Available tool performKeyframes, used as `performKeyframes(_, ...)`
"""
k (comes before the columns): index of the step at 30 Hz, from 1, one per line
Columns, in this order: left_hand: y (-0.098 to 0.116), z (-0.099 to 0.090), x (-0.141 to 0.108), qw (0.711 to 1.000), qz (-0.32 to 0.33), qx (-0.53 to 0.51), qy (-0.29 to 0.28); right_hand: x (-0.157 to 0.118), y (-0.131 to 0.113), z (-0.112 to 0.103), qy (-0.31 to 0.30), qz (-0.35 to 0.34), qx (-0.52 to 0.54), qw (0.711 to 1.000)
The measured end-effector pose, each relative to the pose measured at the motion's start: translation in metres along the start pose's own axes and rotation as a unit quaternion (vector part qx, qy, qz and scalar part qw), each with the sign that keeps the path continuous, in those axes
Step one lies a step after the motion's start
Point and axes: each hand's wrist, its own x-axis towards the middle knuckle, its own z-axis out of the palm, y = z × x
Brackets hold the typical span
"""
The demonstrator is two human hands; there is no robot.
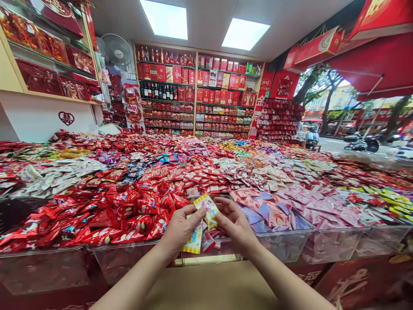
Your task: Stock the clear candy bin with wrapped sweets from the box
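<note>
Close to the front edge of the display, my left hand (pixel 180 227) is closed, its thumb pressing on small yellow-and-white candy packets. The upper candy packet (pixel 208 207) stands tilted between both hands. Below my left thumb hangs a second, similar candy packet (pixel 193 242). My right hand (pixel 238 224) is closed too, pinching the right edge of the upper packet between thumb and fingers. Just under the hands a small red-and-pink packet (pixel 208 242) shows, partly covered. Red foil candy packets (pixel 129 215) are heaped to the left, and pink packets (pixel 274 211) lie to the right.
Clear plastic bins (pixel 284 245) full of wrapped sweets line the front. A brown surface (pixel 213 284) lies below my hands. Shelves of red boxes and bottles (pixel 167 73) cover the back wall, with a fan (pixel 118 51) at left. A street (pixel 348 144) opens on the right.
</note>
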Motion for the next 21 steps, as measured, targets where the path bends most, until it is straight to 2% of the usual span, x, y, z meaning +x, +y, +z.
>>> performKeyframes(3,-0.004,0.000,0.000,1.000,0.012,0.028,0.004,0.002,0.000,0.002,0.021,0.030,0.007,0.999)
performKeyframes(5,-0.005,-0.002,-0.002,0.998,0.037,0.039,0.026,0.005,-0.004,-0.001,0.065,0.021,-0.019,0.998)
performKeyframes(6,-0.005,-0.003,-0.004,0.997,0.057,0.053,0.029,0.008,-0.007,-0.004,0.087,0.014,-0.053,0.995)
performKeyframes(8,-0.004,-0.006,-0.008,0.989,0.100,0.111,-0.003,0.018,-0.013,-0.011,0.105,0.004,-0.177,0.979)
performKeyframes(10,-0.003,-0.008,-0.013,0.969,0.133,0.197,-0.064,0.033,-0.015,-0.017,0.079,0.007,-0.335,0.939)
performKeyframes(13,-0.002,-0.009,-0.018,0.926,0.183,0.308,-0.118,0.060,-0.010,-0.018,-0.021,0.073,-0.502,0.861)
performKeyframes(16,-0.007,-0.007,-0.024,0.862,0.271,0.402,-0.150,0.085,0.002,-0.010,-0.125,0.172,-0.566,0.797)
performKeyframes(19,-0.019,-0.004,-0.029,0.774,0.376,0.466,-0.204,0.103,0.011,-0.001,-0.170,0.227,-0.579,0.764)
performKeyframes(21,-0.027,0.000,-0.032,0.729,0.422,0.485,-0.235,0.109,0.018,0.003,-0.183,0.251,-0.584,0.750)
